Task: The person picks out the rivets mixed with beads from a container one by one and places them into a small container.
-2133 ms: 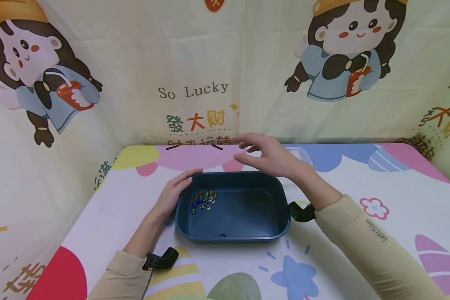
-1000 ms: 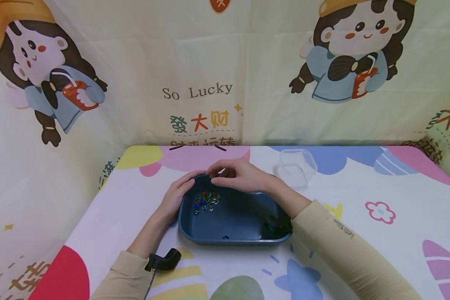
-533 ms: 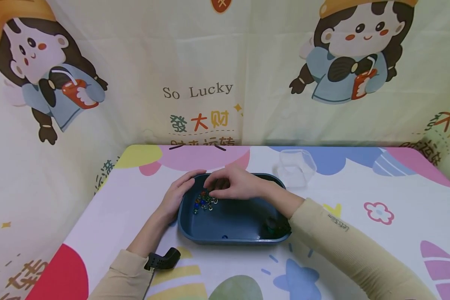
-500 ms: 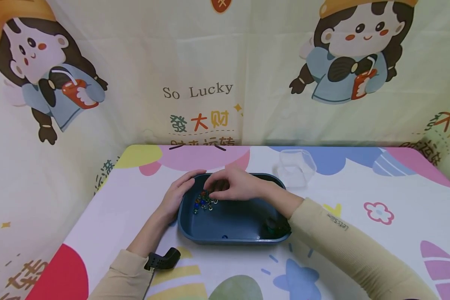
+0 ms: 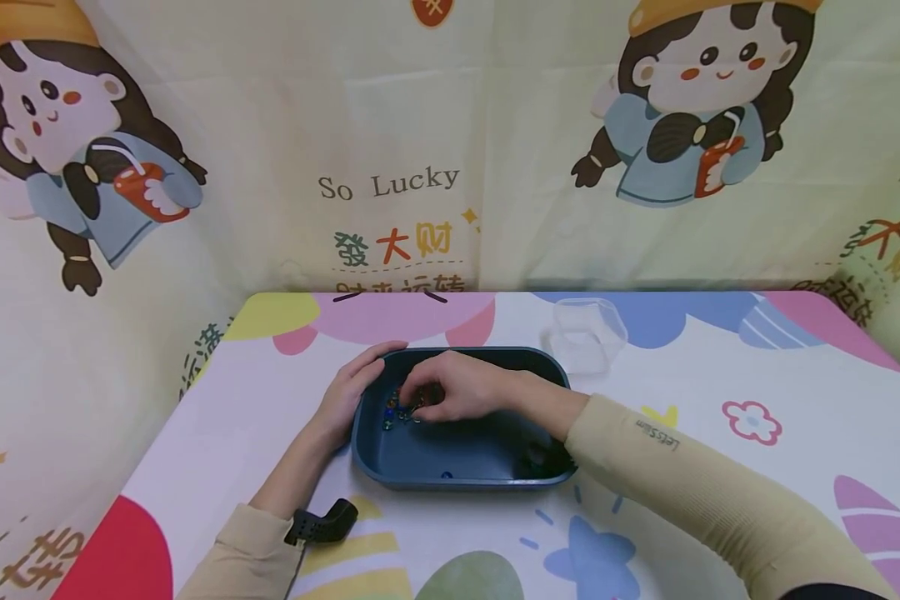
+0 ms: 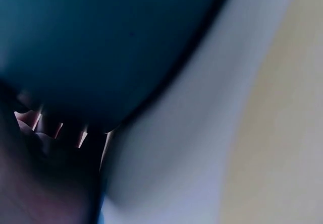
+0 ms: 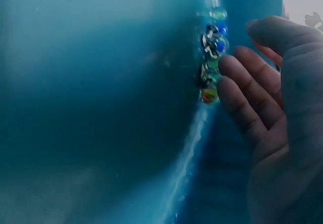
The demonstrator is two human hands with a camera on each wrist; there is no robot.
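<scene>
A dark blue rectangular tub [image 5: 487, 454] stands on the table. Glass marbles [image 5: 388, 414] in green, blue and orange lie bunched at its left end. One blue marble [image 5: 447, 475] sits apart by the near wall. My left hand [image 5: 341, 400] holds the tub's left side, thumb at the rim and fingers along the outside; the left wrist view shows these dimly, against the tub [image 6: 101, 47]. My right hand [image 5: 461, 387] is lowered inside the tub above the bunch. In the right wrist view, its bent fingers [image 7: 247, 90] are beside the marbles [image 7: 214, 57], with thumb and fingers apart.
A clear plastic container [image 5: 588, 337] stands behind the tub to the right. The table [image 5: 682, 483] has a colourful printed cover, and a printed curtain [image 5: 525, 192] hangs along its back edge. Black wrist mounts [image 5: 322, 523] are strapped on over the sleeves.
My right hand has come from above the tub's back edge, leftward and down into the tub, reaching the marbles. My left hand has kept its place on the tub's side.
</scene>
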